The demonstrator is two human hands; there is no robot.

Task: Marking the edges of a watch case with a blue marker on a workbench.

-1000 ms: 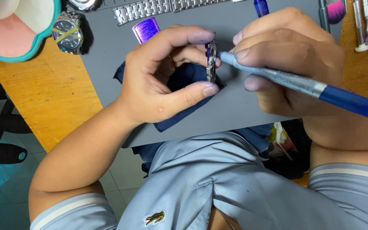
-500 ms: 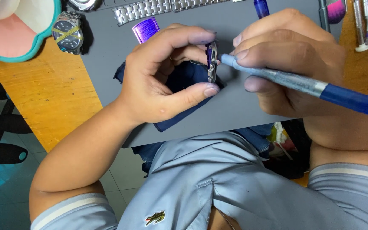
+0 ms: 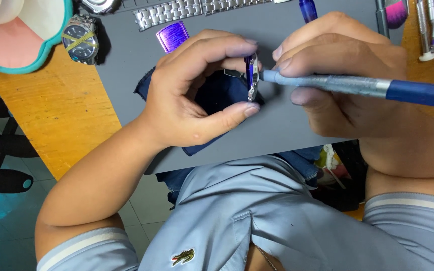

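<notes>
- Pinching the watch case (image 3: 251, 78) edge-up, your left hand (image 3: 197, 95) closes thumb and fingers on it over the dark cloth (image 3: 217, 95); that steadies its side for the tool
- your right hand (image 3: 347, 75) wraps shut round the blue-handled tool (image 3: 357, 86); tip touching the case
- grey mat (image 3: 126, 75) underneath; metal bracelet (image 3: 197, 9) lies well apart

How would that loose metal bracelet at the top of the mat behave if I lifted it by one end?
The metal bracelet is built of many small links, so it would likely hang limp and swing. Polished steel looks slick and fairly heavy for its size. Lying flat on the grey mat, it probably slides rather than rolls if pushed.
</notes>
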